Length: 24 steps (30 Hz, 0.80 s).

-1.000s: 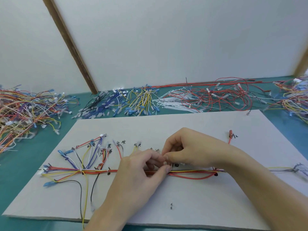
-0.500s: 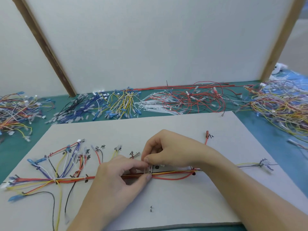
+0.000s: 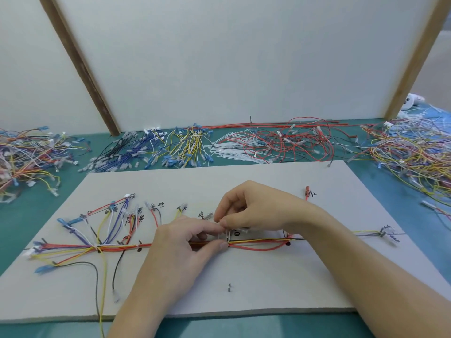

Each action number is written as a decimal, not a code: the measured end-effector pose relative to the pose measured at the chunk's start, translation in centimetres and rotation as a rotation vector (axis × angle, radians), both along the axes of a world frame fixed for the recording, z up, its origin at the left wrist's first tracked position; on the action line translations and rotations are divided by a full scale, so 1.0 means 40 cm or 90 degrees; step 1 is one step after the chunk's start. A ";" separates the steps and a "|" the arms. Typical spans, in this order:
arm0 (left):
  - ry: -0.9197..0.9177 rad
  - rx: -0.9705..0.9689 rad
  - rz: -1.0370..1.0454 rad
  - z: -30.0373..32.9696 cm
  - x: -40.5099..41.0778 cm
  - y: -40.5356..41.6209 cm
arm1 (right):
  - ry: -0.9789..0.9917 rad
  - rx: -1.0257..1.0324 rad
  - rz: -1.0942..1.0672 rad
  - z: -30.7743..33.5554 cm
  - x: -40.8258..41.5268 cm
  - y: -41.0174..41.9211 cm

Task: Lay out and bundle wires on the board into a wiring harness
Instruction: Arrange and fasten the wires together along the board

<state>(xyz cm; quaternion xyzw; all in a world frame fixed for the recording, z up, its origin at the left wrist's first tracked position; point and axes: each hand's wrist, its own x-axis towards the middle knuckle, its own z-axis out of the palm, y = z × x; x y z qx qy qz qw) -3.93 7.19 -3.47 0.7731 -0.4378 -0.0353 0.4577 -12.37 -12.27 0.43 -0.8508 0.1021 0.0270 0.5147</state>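
Observation:
A white board [image 3: 244, 284] lies on the teal table and carries a horizontal trunk of red, yellow and black wires [image 3: 258, 243]. Branch wires in several colours [image 3: 109, 223] fan out from the trunk at the left. My left hand [image 3: 185, 245] pinches the trunk at mid-board, thumb below and fingers above. My right hand [image 3: 253, 208] meets it from the right and pinches a small white cable tie [image 3: 227, 234] that stands around the trunk. A red terminal [image 3: 307, 192] lies behind my right wrist.
Loose wire piles line the table behind the board: mixed colours at far left [image 3: 26, 154], blue and yellow [image 3: 170, 150], white cable ties [image 3: 234, 151], red wires [image 3: 292, 142], a yellow tangle [image 3: 415, 154] at right. White panels stand behind.
The view has shifted slightly between frames, tilting and sliding sideways. Both hands stay together at the same spot on the trunk, working the tie.

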 end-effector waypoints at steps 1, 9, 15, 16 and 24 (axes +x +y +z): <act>-0.001 0.000 -0.001 0.000 -0.001 0.000 | 0.004 0.012 0.005 0.001 -0.002 -0.003; -0.003 -0.014 -0.008 -0.001 0.002 0.000 | 0.027 0.079 0.022 -0.003 -0.001 -0.017; -0.020 -0.013 -0.030 0.001 0.000 0.001 | 0.012 0.070 0.024 -0.005 0.001 -0.019; -0.022 -0.010 -0.031 0.001 0.000 0.001 | 0.008 0.068 0.027 -0.006 0.001 -0.019; -0.024 -0.011 -0.017 0.001 -0.004 0.000 | -0.007 0.065 0.036 -0.007 0.002 -0.022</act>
